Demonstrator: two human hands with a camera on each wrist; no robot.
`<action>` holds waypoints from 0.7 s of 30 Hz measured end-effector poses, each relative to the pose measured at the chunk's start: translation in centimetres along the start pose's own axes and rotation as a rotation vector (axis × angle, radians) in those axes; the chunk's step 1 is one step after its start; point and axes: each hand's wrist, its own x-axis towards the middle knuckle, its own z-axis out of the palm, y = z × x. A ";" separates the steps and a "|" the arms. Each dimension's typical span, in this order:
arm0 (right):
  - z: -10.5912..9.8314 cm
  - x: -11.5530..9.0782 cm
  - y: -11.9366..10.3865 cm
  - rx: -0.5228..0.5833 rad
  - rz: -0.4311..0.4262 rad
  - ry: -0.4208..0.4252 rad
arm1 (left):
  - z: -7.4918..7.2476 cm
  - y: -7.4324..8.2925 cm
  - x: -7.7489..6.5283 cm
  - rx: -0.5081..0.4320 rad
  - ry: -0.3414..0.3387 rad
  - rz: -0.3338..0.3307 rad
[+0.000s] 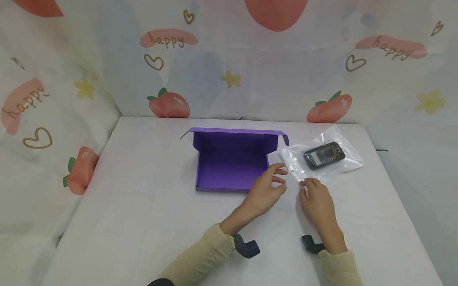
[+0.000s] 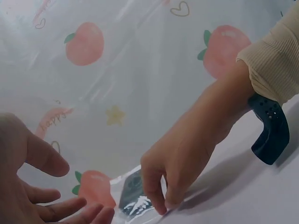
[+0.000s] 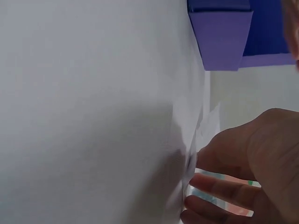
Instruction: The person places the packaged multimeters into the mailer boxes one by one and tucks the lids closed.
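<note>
A clear plastic zip bag (image 1: 348, 163) lies at the right of the table, with a dark phone-shaped device (image 1: 325, 155) inside it. My right hand (image 1: 320, 202) pinches the bag's near corner between thumb and fingers; in the right wrist view the bag's edge (image 3: 210, 126) stands up at the fingertips. My left hand (image 1: 266, 190) hovers by the front right corner of an open purple box (image 1: 232, 169), fingers loosely bent and holding nothing. In the left wrist view the fingers of that hand (image 2: 39, 186) are spread apart, left of the bag.
The purple box stands with its lid raised at the back and its inside showing. White cloth covers the table (image 1: 143, 222). A fabric backdrop (image 1: 250, 59) printed with fruit, hearts and lettering closes off the back and sides. Dark curved mounts (image 1: 247, 247) sit at both wrists.
</note>
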 end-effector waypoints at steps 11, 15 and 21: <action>0.1 -3.1 -0.4 -0.015 0.018 0.013 | 4.0 -1.5 1.4 0.045 0.021 -0.136; 0.1 -3.9 -0.7 -0.014 0.031 0.014 | 4.9 -1.7 2.0 0.001 0.091 -0.130; -0.1 -5.0 -1.1 -0.016 0.028 0.009 | 6.0 -1.8 2.8 -0.006 0.166 -0.184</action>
